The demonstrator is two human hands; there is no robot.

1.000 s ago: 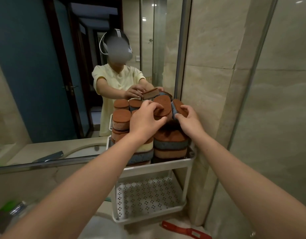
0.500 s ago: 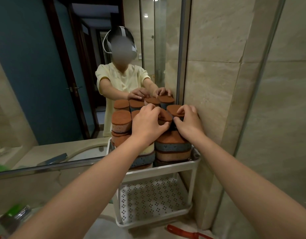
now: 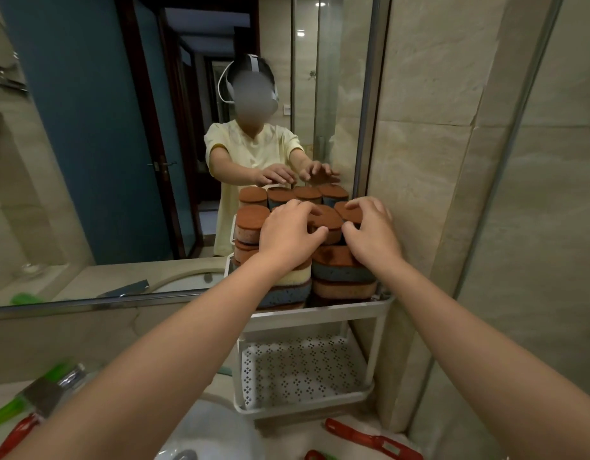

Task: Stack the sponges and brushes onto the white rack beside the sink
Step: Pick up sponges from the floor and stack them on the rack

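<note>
Step in hand: settling brown-topped foam sponges [image 3: 325, 220] on the white plastic rack's [image 3: 320, 315] top tier. My left hand [image 3: 288, 235] and right hand [image 3: 370, 232] rest on the pile, fingers [image 3: 315, 232] curled, loosely pressing, not gripping. Next, I judge: fetch the red-handled brush [image 3: 373, 439] from the desk. Top tier full; perforated lower shelf [image 3: 300, 373] open.

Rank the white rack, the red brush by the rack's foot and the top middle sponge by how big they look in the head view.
1. white rack, clearly largest.
2. red brush.
3. top middle sponge, partly hidden by both hands.
The brush lies nearer the camera, so ranks 2 and 3 are unsure.
</note>
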